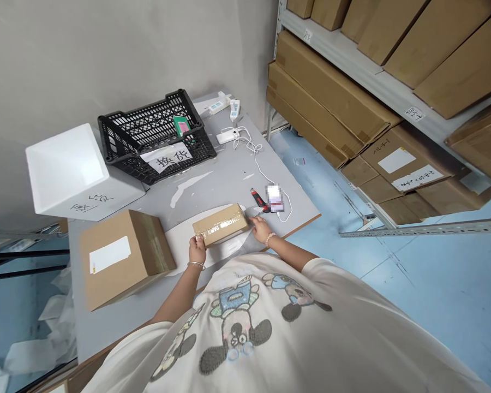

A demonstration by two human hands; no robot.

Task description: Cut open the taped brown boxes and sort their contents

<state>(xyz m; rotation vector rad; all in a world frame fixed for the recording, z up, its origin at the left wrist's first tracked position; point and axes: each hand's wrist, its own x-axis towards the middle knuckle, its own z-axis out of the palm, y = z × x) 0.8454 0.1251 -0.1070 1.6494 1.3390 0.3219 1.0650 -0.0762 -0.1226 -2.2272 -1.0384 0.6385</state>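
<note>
A small cardboard parcel wrapped in clear tape (220,225) lies at an angle on a white sheet (225,248) on the grey table (213,188). My left hand (197,250) grips the parcel's lower left corner. My right hand (261,229) reaches its right end, with the fingertips at the edge, and I cannot tell whether they grip it. Just beyond that hand lie a red and black box cutter (257,199) and a blurred small object (275,197) with a white cable (265,172).
A black plastic crate (155,134) with a paper label holds a green item. Beside it stand a white foam box (65,169) and a closed cardboard box (123,256) with a white label. Metal shelves (352,54) of cardboard boxes rise to the right above a blue floor (335,245).
</note>
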